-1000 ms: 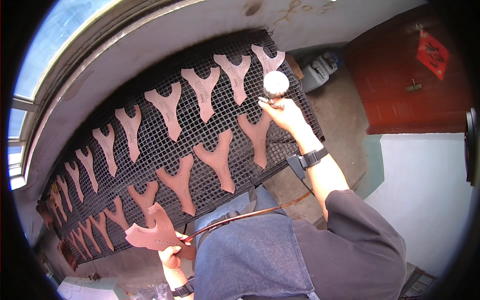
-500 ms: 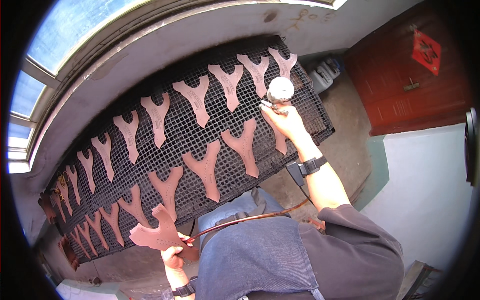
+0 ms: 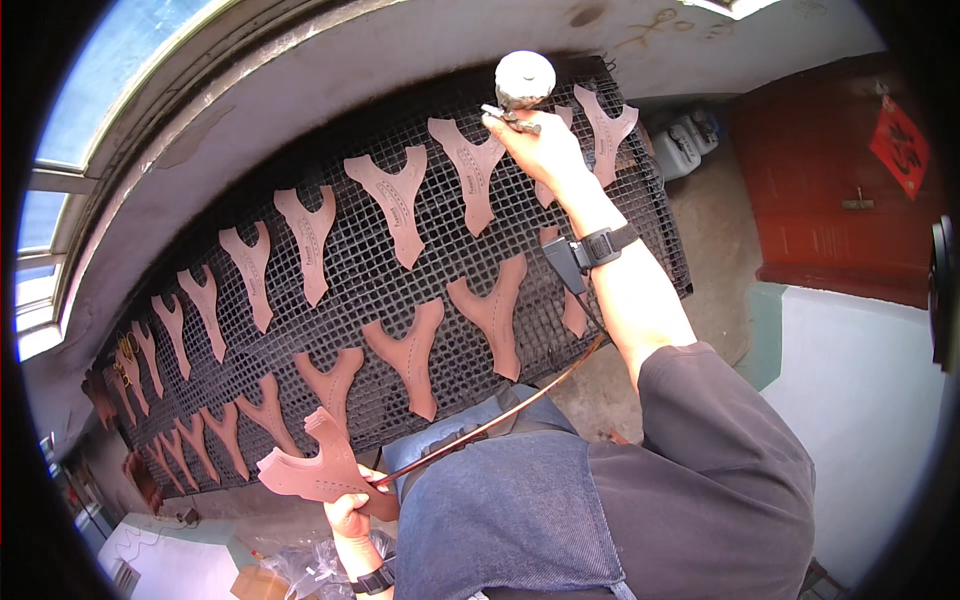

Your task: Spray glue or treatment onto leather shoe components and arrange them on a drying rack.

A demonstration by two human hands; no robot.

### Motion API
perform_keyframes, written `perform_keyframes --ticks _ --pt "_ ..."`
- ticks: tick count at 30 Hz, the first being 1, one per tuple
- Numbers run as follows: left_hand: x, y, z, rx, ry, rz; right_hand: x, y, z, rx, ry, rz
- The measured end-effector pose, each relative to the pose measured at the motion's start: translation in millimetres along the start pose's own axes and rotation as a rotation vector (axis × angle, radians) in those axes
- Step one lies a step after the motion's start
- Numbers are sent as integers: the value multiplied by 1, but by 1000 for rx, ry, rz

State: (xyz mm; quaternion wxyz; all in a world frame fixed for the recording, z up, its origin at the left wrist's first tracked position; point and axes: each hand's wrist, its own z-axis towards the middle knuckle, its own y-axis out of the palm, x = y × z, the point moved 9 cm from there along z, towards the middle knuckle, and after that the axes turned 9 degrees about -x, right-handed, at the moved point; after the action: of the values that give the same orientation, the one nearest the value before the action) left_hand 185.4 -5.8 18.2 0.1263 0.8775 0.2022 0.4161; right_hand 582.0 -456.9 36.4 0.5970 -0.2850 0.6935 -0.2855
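Observation:
My right hand (image 3: 548, 160) is closed around a spray gun (image 3: 524, 82) with a round, whitish, stained cup on top, held over the far edge of a black mesh rack (image 3: 440, 265). Low at the left, my left hand (image 3: 348, 516) grips a stack of reddish-brown, Y-shaped pieces (image 3: 318, 472) that look like leather. A thin brown hose (image 3: 500, 418) runs from beside the left hand across my apron toward the right arm. Two rows of similar Y-shaped pieces (image 3: 410, 345) lie spread on the mesh. My right hand and forearm partly cover some of them.
A window (image 3: 120, 85) and a pale wall border the rack's far side. Plastic jugs (image 3: 678, 150) stand past its right end, near a red door (image 3: 835, 195). Clear plastic bags (image 3: 315, 572) and a cardboard box (image 3: 260, 582) lie at lower left.
My right hand has moved the spray gun away from me and slightly left, toward the rack's far edge. The left hand still holds its stack in nearly the same place. The view has shifted slightly.

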Motion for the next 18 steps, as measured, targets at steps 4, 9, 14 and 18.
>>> perform_keyframes --ticks 4,9,14,18 --pt "3 10 5 6 -4 -2 11 8 -4 -112 6 -90" --pt "2 16 8 32 -23 0 40 0 2 -94 32 -99" --pt "-1 16 7 39 -41 0 44 -6 32 4 55 8" --pt "-5 14 3 53 -40 -5 17 -3 40 49 -98 178"
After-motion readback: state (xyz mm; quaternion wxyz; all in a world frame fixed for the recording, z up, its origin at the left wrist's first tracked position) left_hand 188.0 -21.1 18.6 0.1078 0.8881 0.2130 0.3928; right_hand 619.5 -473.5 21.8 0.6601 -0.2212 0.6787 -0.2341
